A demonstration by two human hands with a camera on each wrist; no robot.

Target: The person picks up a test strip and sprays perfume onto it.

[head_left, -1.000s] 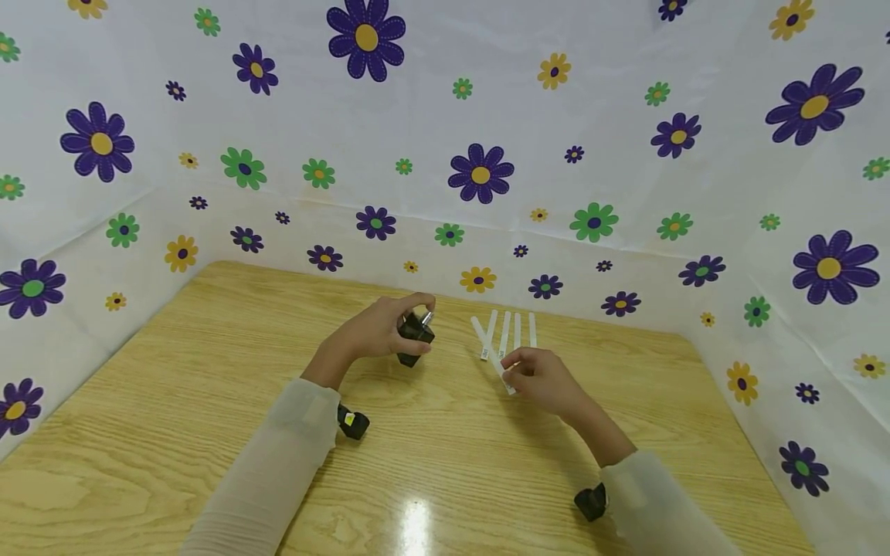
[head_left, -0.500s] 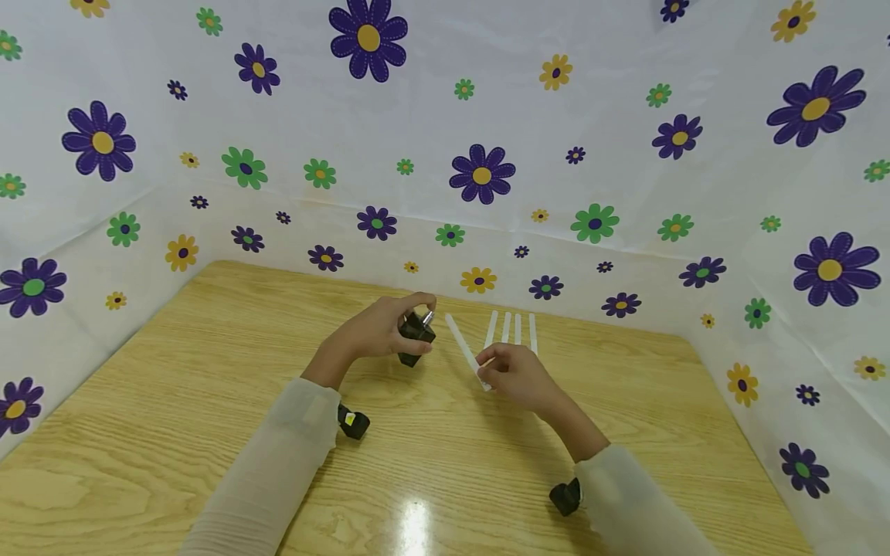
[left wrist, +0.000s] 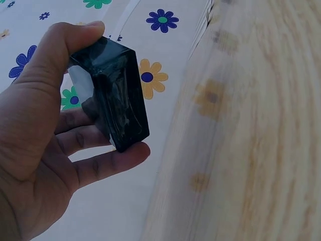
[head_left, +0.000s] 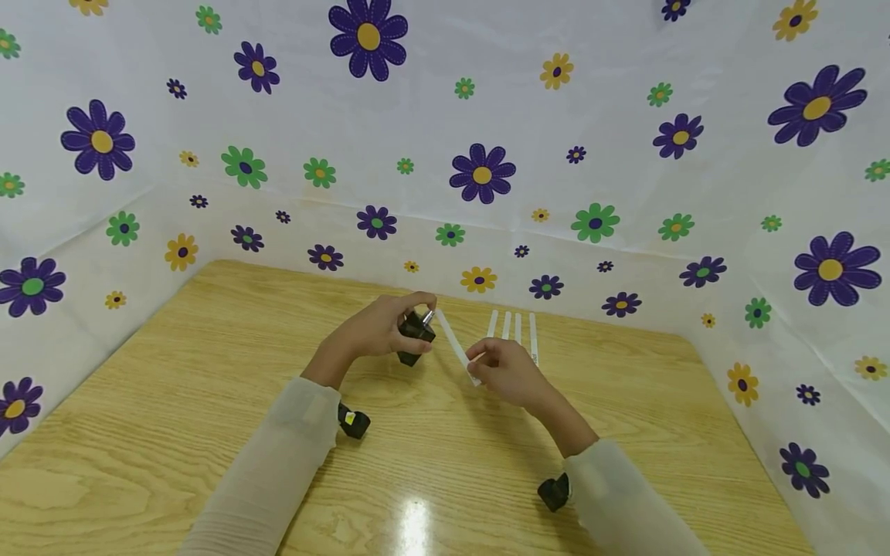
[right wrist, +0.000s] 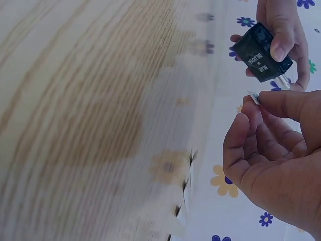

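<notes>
My left hand (head_left: 378, 328) grips a dark glass perfume bottle (head_left: 415, 327), tilted, with its silver spray nozzle (head_left: 427, 316) towards the right. The index finger curls over the nozzle's top; in the left wrist view the thumb and fingers hold the bottle (left wrist: 125, 95) at opposite ends. White lettering shows on the bottle (right wrist: 258, 55) in the right wrist view. Between thumb and fingertips, my right hand (head_left: 511, 373) pinches a white paper strip (head_left: 455, 345) near its lower end. The strip's far end stands just beside the nozzle; whether they touch I cannot tell.
Several more white paper strips (head_left: 533, 333) lie side by side at the back of the wooden table (head_left: 431, 463), partly behind the right hand. A white flowered cloth (head_left: 417, 116) rises along the back and both sides. Black wrist cameras (head_left: 354, 424) sit below the sleeves.
The right hand has moved left, bringing its strip from over the other strips to beside the bottle's nozzle. The left hand and the bottle have stayed in place.
</notes>
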